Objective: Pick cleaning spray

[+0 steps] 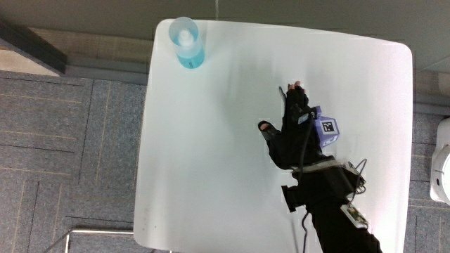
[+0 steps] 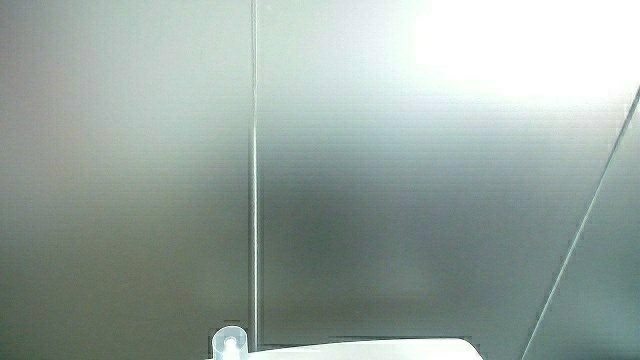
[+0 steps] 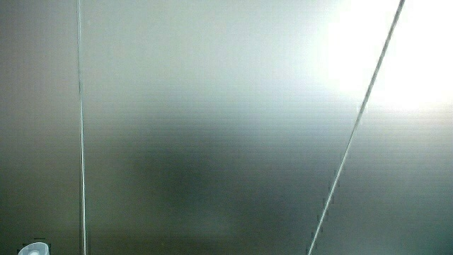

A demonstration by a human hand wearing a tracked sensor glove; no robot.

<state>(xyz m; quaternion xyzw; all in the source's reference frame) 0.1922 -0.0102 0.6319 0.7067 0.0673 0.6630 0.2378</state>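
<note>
The cleaning spray is a clear bottle of blue liquid with a pale cap, standing upright at a corner of the white table. The hand lies low over the table's middle, nearer to the person than the bottle and well apart from it. Its fingers are relaxed and spread and hold nothing. The patterned cube sits on its back, with the dark forearm trailing toward the person. Both side views show mostly a pale wall; only the bottle's cap and a strip of table edge peek in.
Grey carpet tiles surround the table. A white rounded object stands on the floor beside the table's edge. A thin metal frame shows near the table corner closest to the person.
</note>
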